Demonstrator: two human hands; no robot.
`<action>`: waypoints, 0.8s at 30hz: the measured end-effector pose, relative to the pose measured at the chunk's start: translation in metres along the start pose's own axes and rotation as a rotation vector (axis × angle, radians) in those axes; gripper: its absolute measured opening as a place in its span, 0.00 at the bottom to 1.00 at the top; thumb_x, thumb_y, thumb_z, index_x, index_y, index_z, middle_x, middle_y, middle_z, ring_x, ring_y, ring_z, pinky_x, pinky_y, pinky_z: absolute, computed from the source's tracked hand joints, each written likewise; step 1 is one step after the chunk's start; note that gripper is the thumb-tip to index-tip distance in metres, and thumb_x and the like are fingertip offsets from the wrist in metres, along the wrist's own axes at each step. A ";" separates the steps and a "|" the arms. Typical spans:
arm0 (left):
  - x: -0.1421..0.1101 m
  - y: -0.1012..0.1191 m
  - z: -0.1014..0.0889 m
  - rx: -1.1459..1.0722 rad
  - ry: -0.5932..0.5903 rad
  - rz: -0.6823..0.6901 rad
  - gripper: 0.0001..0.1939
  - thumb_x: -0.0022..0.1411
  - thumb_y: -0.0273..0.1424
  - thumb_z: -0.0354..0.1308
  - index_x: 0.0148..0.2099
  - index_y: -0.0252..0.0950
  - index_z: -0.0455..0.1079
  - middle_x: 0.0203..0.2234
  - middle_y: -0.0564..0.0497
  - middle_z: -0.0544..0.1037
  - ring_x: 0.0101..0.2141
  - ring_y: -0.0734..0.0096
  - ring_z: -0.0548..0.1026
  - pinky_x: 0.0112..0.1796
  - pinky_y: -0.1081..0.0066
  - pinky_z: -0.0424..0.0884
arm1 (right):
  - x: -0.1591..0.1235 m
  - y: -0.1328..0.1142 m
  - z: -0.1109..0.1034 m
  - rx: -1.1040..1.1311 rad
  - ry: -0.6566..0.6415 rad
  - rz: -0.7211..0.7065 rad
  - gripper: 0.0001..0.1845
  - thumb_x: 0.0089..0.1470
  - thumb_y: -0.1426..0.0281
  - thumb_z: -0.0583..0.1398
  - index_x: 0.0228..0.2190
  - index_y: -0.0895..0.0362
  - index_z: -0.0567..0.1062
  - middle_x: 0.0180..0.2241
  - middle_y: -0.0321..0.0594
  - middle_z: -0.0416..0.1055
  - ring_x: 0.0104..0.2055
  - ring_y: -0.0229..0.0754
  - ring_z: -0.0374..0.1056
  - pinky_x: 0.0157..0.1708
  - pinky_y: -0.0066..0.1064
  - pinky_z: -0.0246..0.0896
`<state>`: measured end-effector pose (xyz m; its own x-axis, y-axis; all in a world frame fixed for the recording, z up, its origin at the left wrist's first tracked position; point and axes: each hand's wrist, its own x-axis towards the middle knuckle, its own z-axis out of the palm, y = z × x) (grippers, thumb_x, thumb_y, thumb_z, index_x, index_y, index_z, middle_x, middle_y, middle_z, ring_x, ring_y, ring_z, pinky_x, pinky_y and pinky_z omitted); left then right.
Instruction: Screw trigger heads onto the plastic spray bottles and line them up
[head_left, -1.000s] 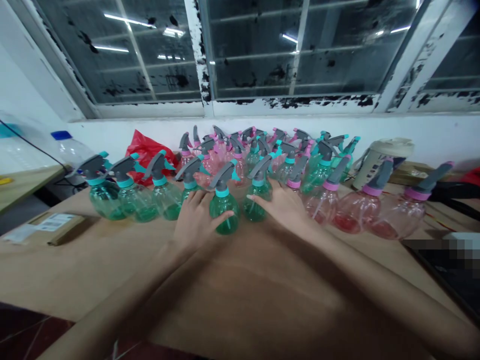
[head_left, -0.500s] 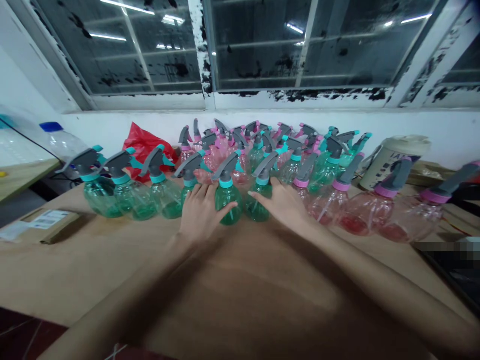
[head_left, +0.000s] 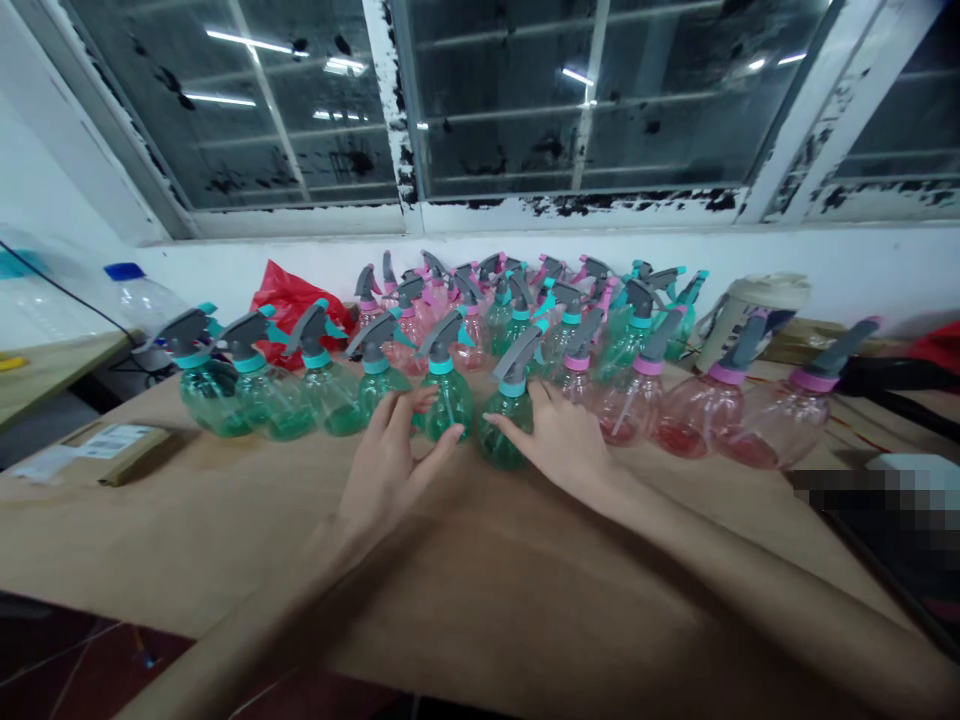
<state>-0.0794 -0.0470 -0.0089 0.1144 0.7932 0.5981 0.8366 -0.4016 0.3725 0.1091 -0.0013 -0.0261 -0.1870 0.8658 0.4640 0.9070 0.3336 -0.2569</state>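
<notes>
My right hand [head_left: 566, 435] is wrapped round the side of a green spray bottle [head_left: 504, 440] with a grey trigger head and turquoise collar. This bottle stands upright, a little nearer to me than its neighbours. Just to its left is another green spray bottle [head_left: 448, 405]. In front of that one my left hand [head_left: 394, 450] hovers with thumb and fingers apart; whether a fingertip touches the bottle I cannot tell. Several green bottles [head_left: 341, 400] continue the row leftward. To the right stand pink spray bottles [head_left: 694, 415] with pink collars, some red liquid in them.
Behind the row, a crowd of pink and green spray bottles [head_left: 520, 325] stands against the wall. A red plastic bag [head_left: 289, 297] lies back left, a flat cardboard box [head_left: 112, 450] at left. A pale cylindrical container [head_left: 754, 310] leans at right; a dark object [head_left: 892, 540] lies near the right edge.
My left hand has come back from between two green bottles and its fingers have loosened. The bottle in my right hand has shifted slightly toward me. The view has turned a little right.
</notes>
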 end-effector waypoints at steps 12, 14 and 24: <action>0.018 0.075 0.029 -0.589 -0.358 0.011 0.24 0.55 0.39 0.59 0.53 0.39 0.62 0.44 0.46 0.75 0.42 0.60 0.75 0.40 0.62 0.72 | -0.079 0.010 -0.031 0.061 0.126 -0.205 0.33 0.51 0.44 0.51 0.39 0.61 0.73 0.39 0.54 0.73 0.44 0.55 0.67 0.31 0.39 0.66; 0.017 0.083 0.032 -0.656 -0.412 0.014 0.21 0.56 0.37 0.59 0.51 0.38 0.64 0.41 0.47 0.77 0.40 0.61 0.75 0.40 0.62 0.73 | -0.086 0.013 -0.032 0.079 0.138 -0.228 0.33 0.50 0.44 0.52 0.39 0.61 0.73 0.40 0.54 0.73 0.45 0.56 0.66 0.36 0.42 0.66; 0.017 0.081 0.056 -0.593 -0.305 0.000 0.07 0.55 0.30 0.50 0.36 0.41 0.68 0.27 0.53 0.73 0.30 0.65 0.73 0.34 0.62 0.72 | -0.087 0.076 -0.027 0.199 -0.132 -0.426 0.36 0.55 0.51 0.52 0.55 0.64 0.60 0.55 0.53 0.62 0.56 0.49 0.57 0.54 0.44 0.56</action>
<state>0.0204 -0.0409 -0.0084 0.3333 0.8522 0.4033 0.4105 -0.5162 0.7517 0.2043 -0.0614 -0.0631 -0.5837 0.6728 0.4545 0.6525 0.7219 -0.2307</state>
